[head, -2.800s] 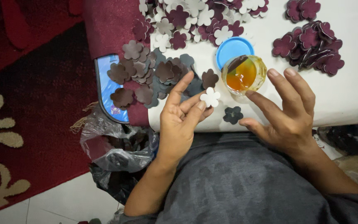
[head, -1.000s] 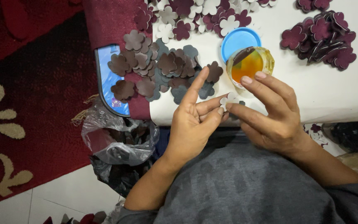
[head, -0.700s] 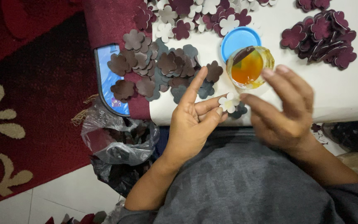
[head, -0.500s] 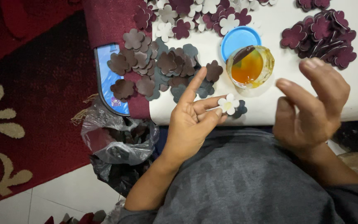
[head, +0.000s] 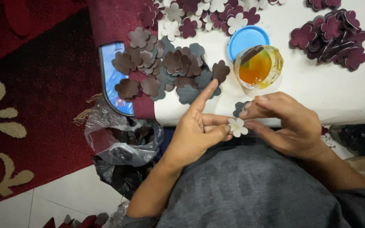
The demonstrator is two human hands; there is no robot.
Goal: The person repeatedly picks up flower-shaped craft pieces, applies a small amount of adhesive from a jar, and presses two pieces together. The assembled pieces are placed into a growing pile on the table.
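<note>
Under my hands runs the white tabletop [head: 317, 93], one surface, with the red patterned rug [head: 30, 84] to my left beyond a strip of pale floor tile [head: 72, 194]. Against the table's near left corner slumps one clear plastic bag [head: 119, 139], dark scraps showing through it, though I cannot count them.

On the table lie three heaps of flower-shaped cutouts, too overlapped for an exact count. One heap of brown and grey flowers [head: 170, 71] spreads across a blue-edged board [head: 110, 84] and onto the table, more than a dozen. One heap of maroon flowers [head: 332, 36] sits at the far right, about a dozen stacked. A mixed scatter of white and maroon flowers [head: 208, 17] lies along the far edge.

Two round things stand together mid-table: one blue lid [head: 243, 38] lying flat, and touching it one small clear jar [head: 258, 66], open, holding amber liquid with a dark-tipped stick resting in it.

My left hand [head: 197, 131] is half closed, forefinger pointing up toward the brown heap, thumb and a bent finger pinching one small white flower [head: 236, 126] just off the table's near edge, over my grey-clad lap. My right hand [head: 290, 124] is curled, its thumb and forefinger tips meeting the same flower from the other side. One dark grey flower [head: 239, 109] lies on the table edge just behind it.
</note>
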